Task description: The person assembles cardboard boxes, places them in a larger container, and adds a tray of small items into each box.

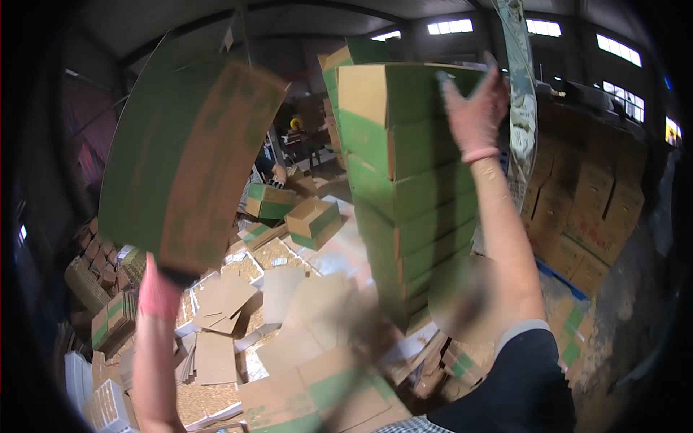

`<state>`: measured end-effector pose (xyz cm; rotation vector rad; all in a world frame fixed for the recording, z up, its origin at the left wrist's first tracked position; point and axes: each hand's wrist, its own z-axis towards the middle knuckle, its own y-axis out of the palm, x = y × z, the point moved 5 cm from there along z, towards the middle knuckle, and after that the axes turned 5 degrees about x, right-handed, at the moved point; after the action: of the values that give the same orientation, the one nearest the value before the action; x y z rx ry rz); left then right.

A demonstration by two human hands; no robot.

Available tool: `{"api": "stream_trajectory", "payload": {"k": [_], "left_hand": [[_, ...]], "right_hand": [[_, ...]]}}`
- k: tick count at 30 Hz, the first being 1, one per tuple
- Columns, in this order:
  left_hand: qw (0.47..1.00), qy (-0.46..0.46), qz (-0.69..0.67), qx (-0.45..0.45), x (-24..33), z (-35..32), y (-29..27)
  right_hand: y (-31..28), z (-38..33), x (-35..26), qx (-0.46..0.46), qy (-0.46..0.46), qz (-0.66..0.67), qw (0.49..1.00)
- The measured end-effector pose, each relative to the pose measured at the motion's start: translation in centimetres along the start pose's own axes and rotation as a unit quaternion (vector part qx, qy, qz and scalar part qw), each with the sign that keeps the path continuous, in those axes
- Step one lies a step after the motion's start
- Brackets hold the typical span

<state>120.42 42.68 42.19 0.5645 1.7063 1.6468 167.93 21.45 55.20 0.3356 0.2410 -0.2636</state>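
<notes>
My left hand (159, 292), in a pink glove, grips the lower edge of a large green and brown cardboard piece (206, 159) raised at the left. Whether this cardboard is flat or a formed carton, I cannot tell. My right hand (476, 112), also gloved in pink, is lifted beside the top of a tall stack of green cartons (422, 206). Its thumb and fingers are spread apart with nothing between them; whether it touches the top carton is unclear. The stack's uppermost carton shows a plain tan flap (363, 92) at its left side.
Loose cardboard pieces (216, 357) lie over trays of small tan items (206, 400) below. An open carton (314, 220) sits beyond, near another person's gloved hand (276, 182). A pale post (521, 86) rises right of the stack; brown cartons (585, 202) stand farther right.
</notes>
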Motion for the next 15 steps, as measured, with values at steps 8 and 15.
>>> {"api": "stream_trajectory", "payload": {"k": [8,15], "left_hand": [[0.544,0.232,0.806,-0.038,-19.3,25.1,16.5],[0.291,0.255,0.921,-0.048,-22.5,29.0,16.7]], "right_hand": [[13.1,-1.5,13.6,-0.327,0.173,0.499,0.783],[12.7,-0.7,15.5,-0.347,0.065,0.260,0.899]]}}
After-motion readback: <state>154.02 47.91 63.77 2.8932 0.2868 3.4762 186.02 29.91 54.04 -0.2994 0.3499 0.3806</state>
